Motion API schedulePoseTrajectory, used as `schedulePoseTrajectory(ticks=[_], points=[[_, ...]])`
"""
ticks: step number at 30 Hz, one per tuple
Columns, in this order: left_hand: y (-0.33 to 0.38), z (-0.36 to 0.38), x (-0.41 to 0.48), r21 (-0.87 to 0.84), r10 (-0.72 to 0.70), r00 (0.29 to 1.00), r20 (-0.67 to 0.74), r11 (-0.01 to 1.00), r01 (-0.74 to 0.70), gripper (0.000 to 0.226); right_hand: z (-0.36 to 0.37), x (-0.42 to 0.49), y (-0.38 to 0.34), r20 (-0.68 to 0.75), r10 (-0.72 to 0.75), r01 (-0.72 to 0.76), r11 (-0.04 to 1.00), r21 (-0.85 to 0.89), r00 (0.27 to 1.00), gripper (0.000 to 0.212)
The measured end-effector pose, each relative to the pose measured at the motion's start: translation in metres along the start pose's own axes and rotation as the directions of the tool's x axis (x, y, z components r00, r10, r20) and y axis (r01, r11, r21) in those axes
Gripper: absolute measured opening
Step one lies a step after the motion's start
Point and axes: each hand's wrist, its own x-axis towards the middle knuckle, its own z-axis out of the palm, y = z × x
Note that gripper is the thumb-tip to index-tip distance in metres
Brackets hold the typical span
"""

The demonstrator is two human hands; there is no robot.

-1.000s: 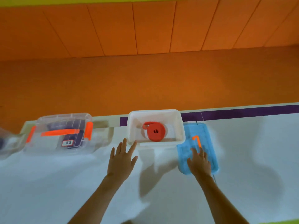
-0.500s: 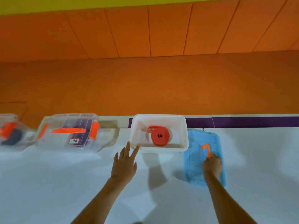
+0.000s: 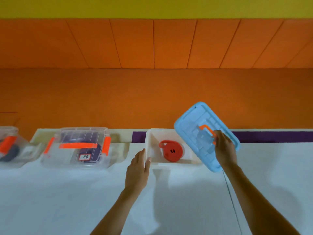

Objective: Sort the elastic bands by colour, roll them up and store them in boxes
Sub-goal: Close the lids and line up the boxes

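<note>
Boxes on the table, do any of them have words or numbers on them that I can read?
White sticker on the front of the lidded clear box: two dark characters, too blurred to read.
Open white box, blue lid, rolled red band, clear box at the left edge: no writing visible.

Bright, even overhead light falls on the white table (image 3: 50, 200), and both arms cast soft grey shadows. The picture is slightly soft, and wide-angle bending slants the wall panels (image 3: 132, 44).
</note>
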Motion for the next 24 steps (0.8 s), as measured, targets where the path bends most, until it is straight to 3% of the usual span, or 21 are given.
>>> schedulePoseTrajectory(ticks=[5, 10, 13, 17, 19, 21, 24], points=[[0.016, -0.004, 0.026, -0.341, -0.196, 0.98, -0.019, 0.923, 0.178, 0.065, 0.021, 0.012, -0.055, 0.102, -0.333, 0.347, 0.917, -0.194, 0.937, 0.05], [0.023, -0.001, 0.04, -0.227, -0.317, 0.948, 0.036, 0.921, 0.317, 0.061, 0.06, -0.005, -0.078, 0.219, -0.489, 0.535, 0.79, -0.299, 0.844, 0.054], [0.02, 0.007, 0.044, -0.194, -0.3, 0.946, 0.124, 0.928, 0.32, 0.048, 0.08, -0.017, -0.079, 0.225, -0.412, 0.463, 0.845, -0.267, 0.883, 0.047], [0.015, 0.015, 0.048, -0.224, -0.32, 0.942, 0.102, 0.915, 0.335, 0.041, 0.094, -0.032, -0.063, 0.165, -0.281, 0.307, 0.937, -0.164, 0.945, 0.038], [0.012, 0.018, 0.05, -0.231, -0.311, 0.946, 0.089, 0.918, 0.324, 0.04, 0.094, -0.04, -0.048, 0.162, -0.024, 0.046, 0.99, -0.131, 0.986, 0.049], [0.008, 0.02, 0.052, -0.225, -0.292, 0.952, 0.089, 0.926, 0.305, 0.041, 0.091, -0.045, -0.03, 0.179, 0.228, -0.222, 0.974, -0.052, 0.957, 0.053], [0.002, 0.027, 0.051, -0.205, -0.235, 0.97, 0.062, 0.948, 0.243, 0.046, 0.084, -0.044, -0.018, 0.239, 0.337, -0.38, 0.91, 0.167, 0.911, 0.049]])
